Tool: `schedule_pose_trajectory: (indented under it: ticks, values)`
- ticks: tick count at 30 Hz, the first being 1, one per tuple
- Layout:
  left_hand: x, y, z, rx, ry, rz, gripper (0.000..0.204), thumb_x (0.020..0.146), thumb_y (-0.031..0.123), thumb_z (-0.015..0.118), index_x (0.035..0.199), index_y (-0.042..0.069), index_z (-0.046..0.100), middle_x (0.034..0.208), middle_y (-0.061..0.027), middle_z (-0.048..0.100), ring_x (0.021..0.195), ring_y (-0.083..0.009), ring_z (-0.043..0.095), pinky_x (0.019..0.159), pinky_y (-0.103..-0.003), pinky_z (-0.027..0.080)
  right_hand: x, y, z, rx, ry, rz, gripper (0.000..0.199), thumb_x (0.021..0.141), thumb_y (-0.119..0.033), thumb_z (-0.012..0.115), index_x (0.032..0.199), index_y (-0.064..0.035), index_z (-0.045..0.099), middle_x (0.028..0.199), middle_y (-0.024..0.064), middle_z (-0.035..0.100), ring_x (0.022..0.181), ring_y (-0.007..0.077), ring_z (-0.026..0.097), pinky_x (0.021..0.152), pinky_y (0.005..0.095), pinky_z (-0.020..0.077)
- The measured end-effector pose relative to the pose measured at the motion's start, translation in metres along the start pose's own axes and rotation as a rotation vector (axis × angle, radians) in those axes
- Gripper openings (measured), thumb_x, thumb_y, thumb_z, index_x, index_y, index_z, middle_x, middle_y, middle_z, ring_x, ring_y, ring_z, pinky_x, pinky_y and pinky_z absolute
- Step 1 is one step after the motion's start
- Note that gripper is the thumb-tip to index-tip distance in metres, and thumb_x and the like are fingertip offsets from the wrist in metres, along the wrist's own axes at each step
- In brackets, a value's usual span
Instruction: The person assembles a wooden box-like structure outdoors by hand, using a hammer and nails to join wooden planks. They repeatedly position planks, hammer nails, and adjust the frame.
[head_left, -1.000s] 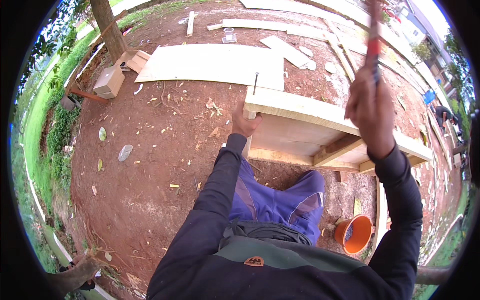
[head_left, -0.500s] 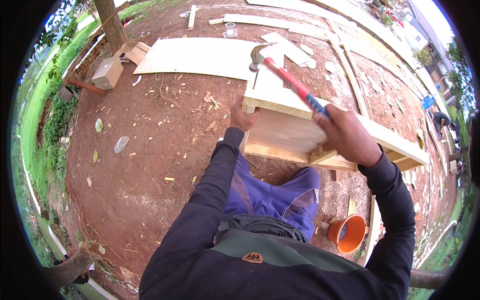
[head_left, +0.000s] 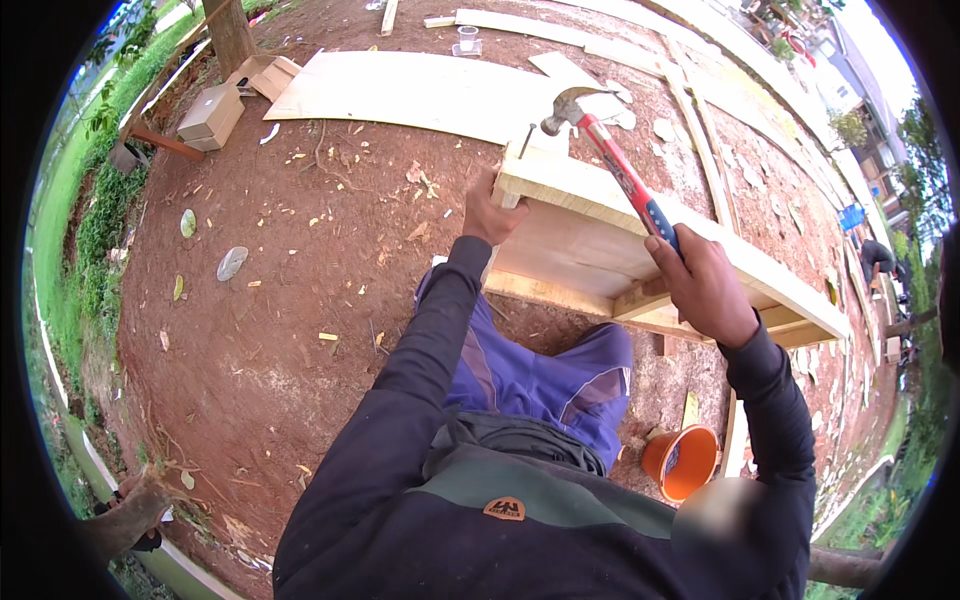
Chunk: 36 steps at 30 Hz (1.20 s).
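Note:
My right hand [head_left: 707, 288] is wrapped round the blue lower end of the handle of a claw hammer [head_left: 618, 160]. Its steel head is raised above the board, to the right of a nail [head_left: 527, 140] and apart from it. The nail stands up from the near-left corner of a pale wooden box frame [head_left: 590, 190], its lower part sunk in the wood. My left hand [head_left: 491, 210] grips that corner from the left side, just below the nail; some fingers are hidden behind the wood. The frame lies on its side across my knees, its open side with crosspieces facing me.
An orange bucket [head_left: 680, 462] with something in it stands at my right. Beyond the frame lie a large plywood sheet [head_left: 400, 95] and long planks [head_left: 700, 130]. A cardboard box [head_left: 211, 117] sits near a tree at the far left. Leaves and offcuts litter the red soil.
The hammer head has moved to the right, away from over the nail, and shows sharper now. My left hand keeps its grip on the corner.

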<state>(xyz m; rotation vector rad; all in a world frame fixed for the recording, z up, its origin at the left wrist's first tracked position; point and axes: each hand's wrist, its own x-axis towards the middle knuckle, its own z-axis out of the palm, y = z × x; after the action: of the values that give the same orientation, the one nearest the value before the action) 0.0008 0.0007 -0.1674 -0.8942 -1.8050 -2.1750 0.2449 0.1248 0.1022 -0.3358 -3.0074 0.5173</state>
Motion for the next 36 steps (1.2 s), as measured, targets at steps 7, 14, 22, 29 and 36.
schedule_pose_trajectory:
  ticks: [7, 14, 22, 29, 36]
  values:
    - [0.003, -0.001, -0.008, 0.001, 0.021, -0.004, 0.042, 0.073, 0.019, 0.081, 0.104, -0.001, 0.061, 0.090, -0.0185, 0.073, 0.083, -0.0255, 0.073, 0.073, -0.037, 0.057, -0.020, -0.002, 0.009, 0.641, 0.110, 0.204, 0.030, 0.111, -0.033, 0.048, 0.096, -0.0064, 0.052, 0.066, -0.0039, 0.045, 0.045, 0.0034, 0.042, 0.040, 0.0205, 0.0363]
    - [-0.001, 0.019, -0.008, 0.116, -0.032, -0.121, 0.041, 0.076, 0.016, 0.080, 0.110, 0.002, 0.062, 0.093, -0.0162, 0.071, 0.086, -0.0237, 0.071, 0.077, -0.036, 0.054, -0.013, 0.001, 0.017, 0.529, 0.055, 0.273, 0.031, 0.110, -0.033, 0.050, 0.094, -0.0056, 0.053, 0.064, -0.0031, 0.046, 0.042, 0.0036, 0.041, 0.038, 0.0211, 0.0343]
    - [-0.002, 0.022, -0.005, 0.186, -0.033, -0.115, 0.041, 0.075, 0.015, 0.079, 0.110, 0.002, 0.062, 0.097, -0.0190, 0.072, 0.091, -0.0286, 0.073, 0.078, -0.038, 0.055, -0.001, -0.016, -0.004, 0.296, -0.034, 0.224, 0.029, 0.109, -0.029, 0.052, 0.093, -0.0051, 0.054, 0.061, -0.0036, 0.045, 0.043, 0.0039, 0.042, 0.039, 0.0221, 0.0343]
    - [0.002, -0.003, -0.019, 0.130, 0.031, -0.022, 0.044, 0.073, 0.015, 0.079, 0.110, 0.001, 0.060, 0.094, -0.0192, 0.072, 0.088, -0.0310, 0.073, 0.077, -0.039, 0.057, 0.025, -0.055, -0.100, 0.537, 0.689, -0.186, 0.037, 0.109, -0.037, 0.049, 0.094, -0.0057, 0.062, 0.063, -0.0043, 0.046, 0.046, 0.0027, 0.037, 0.041, 0.0218, 0.0252]
    - [0.002, -0.002, -0.009, 0.148, 0.008, 0.000, 0.042, 0.072, 0.014, 0.078, 0.107, 0.001, 0.059, 0.089, -0.0206, 0.071, 0.084, -0.0344, 0.073, 0.074, -0.040, 0.058, 0.025, -0.051, -0.061, 0.576, 0.969, -0.071, 0.031, 0.112, -0.028, 0.042, 0.093, -0.0059, 0.053, 0.071, 0.0007, 0.049, 0.056, 0.0089, 0.046, 0.053, 0.0280, 0.0378]
